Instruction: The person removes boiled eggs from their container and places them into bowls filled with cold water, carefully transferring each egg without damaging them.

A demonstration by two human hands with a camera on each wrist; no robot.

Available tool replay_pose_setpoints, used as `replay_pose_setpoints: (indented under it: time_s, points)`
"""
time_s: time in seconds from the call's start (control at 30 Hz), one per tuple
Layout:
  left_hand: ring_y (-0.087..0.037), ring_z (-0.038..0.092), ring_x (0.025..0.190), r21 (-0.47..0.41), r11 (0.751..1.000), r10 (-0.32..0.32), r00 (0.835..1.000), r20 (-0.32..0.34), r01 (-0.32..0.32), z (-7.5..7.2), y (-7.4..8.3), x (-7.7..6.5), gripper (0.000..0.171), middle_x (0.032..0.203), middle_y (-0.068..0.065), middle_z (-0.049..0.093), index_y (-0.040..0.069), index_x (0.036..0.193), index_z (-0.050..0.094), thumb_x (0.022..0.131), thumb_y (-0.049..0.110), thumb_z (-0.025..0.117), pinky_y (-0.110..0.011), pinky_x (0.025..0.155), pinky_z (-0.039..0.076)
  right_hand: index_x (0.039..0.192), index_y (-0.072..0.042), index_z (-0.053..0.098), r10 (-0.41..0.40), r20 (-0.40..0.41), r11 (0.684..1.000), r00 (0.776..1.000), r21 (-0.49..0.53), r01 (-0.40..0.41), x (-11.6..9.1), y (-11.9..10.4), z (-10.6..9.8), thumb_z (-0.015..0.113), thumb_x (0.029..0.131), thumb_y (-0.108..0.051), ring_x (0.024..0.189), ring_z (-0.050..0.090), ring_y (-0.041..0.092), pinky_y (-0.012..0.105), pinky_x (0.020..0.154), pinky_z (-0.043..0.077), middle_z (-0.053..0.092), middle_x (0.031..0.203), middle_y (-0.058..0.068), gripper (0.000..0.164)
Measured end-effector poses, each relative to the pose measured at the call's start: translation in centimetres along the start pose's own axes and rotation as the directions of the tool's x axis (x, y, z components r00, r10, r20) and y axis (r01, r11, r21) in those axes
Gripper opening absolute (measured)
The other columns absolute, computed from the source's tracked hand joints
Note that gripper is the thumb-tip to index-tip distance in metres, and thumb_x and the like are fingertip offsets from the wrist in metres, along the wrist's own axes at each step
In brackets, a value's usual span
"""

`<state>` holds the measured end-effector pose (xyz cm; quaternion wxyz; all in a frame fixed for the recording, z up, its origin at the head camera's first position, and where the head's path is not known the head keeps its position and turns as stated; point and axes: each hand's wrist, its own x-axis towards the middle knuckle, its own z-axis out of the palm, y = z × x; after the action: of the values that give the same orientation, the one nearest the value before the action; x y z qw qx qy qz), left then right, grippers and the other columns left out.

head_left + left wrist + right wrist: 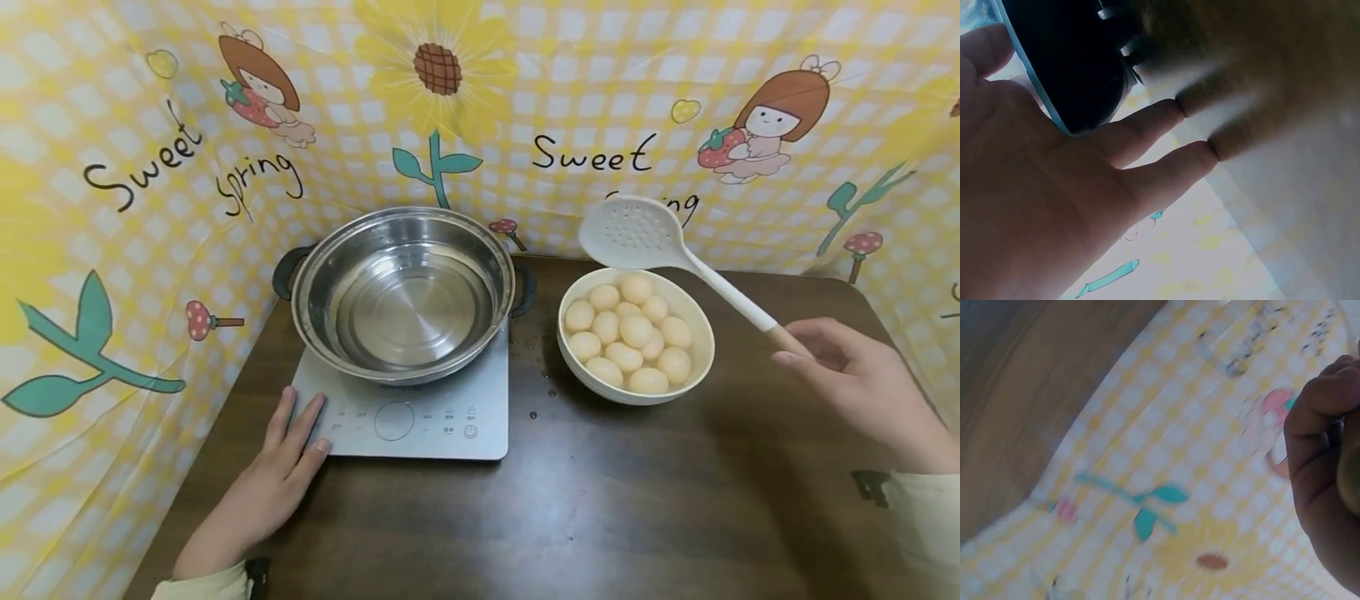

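Observation:
My right hand grips the wooden handle end of a white slotted spoon, whose perforated head is over the back of a cream bowl. Several pale, smooth, round-to-oval eggs fill that bowl. My left hand touches the front left corner of a light-coloured induction cooktop with extended fingers. On the cooktop stands a steel pot that appears to hold clear water. From the left wrist, the fingers reach down beside the cooktop's dark underside. The right wrist view shows only curled fingers.
Both items stand on a dark wooden table. A few water drops lie between the cooktop and the bowl. Black handles stick out from the pot's sides. A yellow checked cloth with printed flowers hangs around the back and sides.

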<state>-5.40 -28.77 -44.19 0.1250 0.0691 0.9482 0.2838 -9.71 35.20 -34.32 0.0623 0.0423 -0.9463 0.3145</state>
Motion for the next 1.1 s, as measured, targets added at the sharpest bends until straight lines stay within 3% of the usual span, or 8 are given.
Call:
replay_pose_setpoints:
  time_s: [0.07,0.17,0.33,0.5,0.63,0.87,0.97,1.1]
  points:
    - [-0.064,0.025,0.136,0.003,1.0,-0.004,1.0,0.002,0.004,0.0,0.0,0.1,0.066,0.166,-0.017,-0.02,0.018,0.165,0.007,0.111,0.044,0.035,-0.076,0.091,0.035,0.121,-0.007,0.063,0.003,0.05,0.996,0.999,0.088,-0.008,0.3,-1.4,0.7,0.071,0.098,-0.017,0.064,0.06,-0.002,0.024,0.049,0.047,0.07,0.083,-0.014,0.026]
    - [-0.064,0.025,0.136,0.002,1.0,-0.007,1.0,0.002,0.007,0.0,0.1,0.2,0.065,0.166,-0.018,-0.019,0.017,0.165,0.007,0.111,0.043,0.034,-0.076,0.092,0.035,0.118,-0.008,0.063,-0.016,0.136,0.976,0.991,0.216,-0.014,1.0,-3.8,2.1,0.066,0.101,-0.018,0.05,0.054,0.018,0.032,0.044,0.045,0.065,0.071,0.001,0.02]
    - [-0.063,0.024,0.137,-0.004,1.0,0.004,1.0,-0.007,-0.004,0.1,0.3,0.4,0.065,0.166,-0.017,-0.018,0.017,0.164,0.009,0.111,0.043,0.035,-0.076,0.093,0.034,0.117,-0.01,0.064,-0.077,0.231,0.949,0.97,0.314,0.001,2.0,-6.6,3.9,0.063,0.103,-0.019,0.043,0.046,0.022,0.035,0.041,0.042,0.054,0.064,0.009,0.017]
    - [-0.063,0.026,0.136,-0.009,1.0,0.007,1.0,-0.016,-0.007,0.1,0.3,0.2,0.064,0.166,-0.019,-0.015,0.016,0.164,0.011,0.111,0.042,0.036,-0.075,0.093,0.035,0.116,-0.011,0.063,-0.074,0.213,0.942,0.974,0.336,-0.001,2.5,-6.9,4.7,0.061,0.104,-0.02,0.041,0.046,0.024,0.036,0.04,0.042,0.053,0.063,0.01,0.015]
    - [-0.063,0.029,0.135,-0.005,1.0,0.015,1.0,-0.026,-0.015,0.1,0.3,-0.1,0.064,0.166,-0.02,-0.014,0.016,0.164,0.012,0.111,0.04,0.037,-0.075,0.091,0.037,0.114,-0.012,0.064,-0.031,0.147,0.937,0.989,0.35,-0.022,2.1,-5.3,4.2,0.058,0.105,-0.019,0.042,0.049,0.024,0.035,0.038,0.04,0.051,0.057,0.011,0.013]
    - [-0.065,0.029,0.133,0.003,1.0,-0.004,1.0,-0.006,0.004,0.1,0.5,-0.2,0.065,0.165,-0.02,-0.018,0.016,0.164,0.008,0.111,0.041,0.035,-0.076,0.088,0.038,0.12,-0.004,0.061,0.123,0.025,0.988,0.992,0.088,-0.125,-1.0,0.1,1.4,0.053,0.107,-0.032,0.049,0.049,0.019,0.032,0.042,0.038,0.056,0.06,0.007,0.031]
    - [-0.065,0.028,0.133,0.009,1.0,-0.004,1.0,-0.001,0.004,0.2,0.5,-0.2,0.065,0.165,-0.02,-0.018,0.015,0.164,0.008,0.111,0.041,0.035,-0.076,0.088,0.038,0.125,0.005,0.058,0.16,0.003,0.985,0.987,-0.068,-0.159,-2.5,2.6,0.8,0.052,0.107,-0.033,0.055,0.051,0.018,0.033,0.045,0.041,0.066,0.075,0.018,0.043]
    - [-0.066,0.025,0.134,0.01,1.0,-0.004,1.0,0.006,0.003,0.3,0.2,0.0,0.066,0.164,-0.022,-0.019,0.013,0.164,0.007,0.111,0.04,0.036,-0.076,0.088,0.037,0.122,0.01,0.057,0.187,0.008,0.962,0.982,-0.205,-0.181,-3.6,5.3,0.8,0.055,0.106,-0.035,0.072,0.063,0.044,0.046,0.051,0.047,0.065,0.102,0.038,0.048]
